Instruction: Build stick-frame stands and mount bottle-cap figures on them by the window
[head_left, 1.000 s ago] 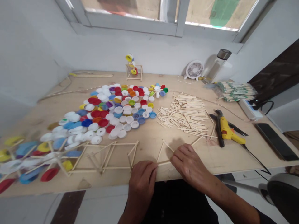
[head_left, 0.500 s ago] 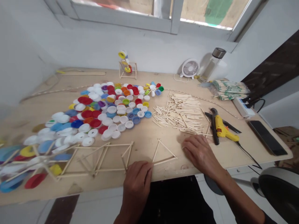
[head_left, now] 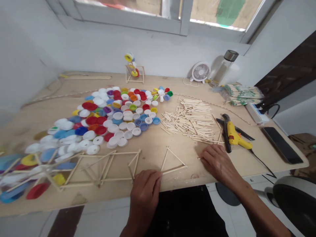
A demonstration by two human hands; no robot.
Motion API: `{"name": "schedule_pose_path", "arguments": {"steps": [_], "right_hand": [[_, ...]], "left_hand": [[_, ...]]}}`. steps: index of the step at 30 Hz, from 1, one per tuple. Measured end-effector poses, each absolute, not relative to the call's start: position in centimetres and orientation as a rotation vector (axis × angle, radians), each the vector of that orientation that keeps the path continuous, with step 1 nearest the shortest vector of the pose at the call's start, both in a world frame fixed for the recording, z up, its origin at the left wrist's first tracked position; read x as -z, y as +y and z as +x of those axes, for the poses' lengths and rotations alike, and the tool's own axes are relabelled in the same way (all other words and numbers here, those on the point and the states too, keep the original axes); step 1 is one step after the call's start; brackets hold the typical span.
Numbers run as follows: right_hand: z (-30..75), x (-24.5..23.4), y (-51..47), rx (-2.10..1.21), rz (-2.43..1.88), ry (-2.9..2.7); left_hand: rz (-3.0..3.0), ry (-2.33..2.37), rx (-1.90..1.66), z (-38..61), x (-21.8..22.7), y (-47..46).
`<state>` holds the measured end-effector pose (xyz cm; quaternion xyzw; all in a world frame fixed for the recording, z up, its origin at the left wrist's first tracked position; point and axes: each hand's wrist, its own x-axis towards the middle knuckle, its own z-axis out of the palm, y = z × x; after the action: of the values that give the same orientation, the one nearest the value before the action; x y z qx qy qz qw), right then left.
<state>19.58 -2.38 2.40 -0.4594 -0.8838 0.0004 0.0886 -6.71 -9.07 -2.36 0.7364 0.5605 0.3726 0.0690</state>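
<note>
My left hand (head_left: 145,188) rests at the table's front edge, fingers curled, their tips pinching the lower left corner of a small triangle of wooden sticks (head_left: 172,162). My right hand (head_left: 217,163) lies palm down to the right of the triangle, apart from it. Its fingers are bent onto the table (head_left: 153,148), and the end of a short wooden stick (head_left: 198,158) pokes out from under the fingertips. A larger frame of joined sticks (head_left: 111,166) lies left of my left hand.
A heap of loose sticks (head_left: 191,120) lies beyond my right hand, with a yellow glue gun (head_left: 234,135) and pliers (head_left: 225,130) beside it. Several coloured bottle caps (head_left: 111,118) cover the left half. A phone (head_left: 278,140), a small fan (head_left: 200,71) and a bottle (head_left: 224,67) sit far right.
My right hand let go of the triangle and slid right across the table, then drew a short stick with it. My left hand stayed on the triangle's corner.
</note>
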Motion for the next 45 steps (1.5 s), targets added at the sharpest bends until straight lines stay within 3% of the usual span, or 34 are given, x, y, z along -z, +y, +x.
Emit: {"name": "schedule_pose_path", "arguments": {"steps": [7,14,17,26,45], "right_hand": [[24.4,-3.7,-3.0,0.037,-1.398,-2.645],[29.6,-8.9,-3.3,0.749,-1.901,-1.815],[29.1,-9.6,-2.7,0.939,-1.88,-1.55],[22.8,-2.8,1.8,0.397,-1.491,-2.274],[31.8,-1.4,0.6,0.575,-1.848,-2.093]], "left_hand": [[2.206,1.713,-1.105,-6.6,2.2,-9.0],[2.204,1.702,-1.151,-6.6,1.9,-8.9],[2.213,1.701,-1.128,-6.7,2.2,-9.0],[2.214,1.704,-1.109,-6.8,2.3,-9.1],[2.182,1.728,-1.123,-6.2,1.5,-8.9]]}}
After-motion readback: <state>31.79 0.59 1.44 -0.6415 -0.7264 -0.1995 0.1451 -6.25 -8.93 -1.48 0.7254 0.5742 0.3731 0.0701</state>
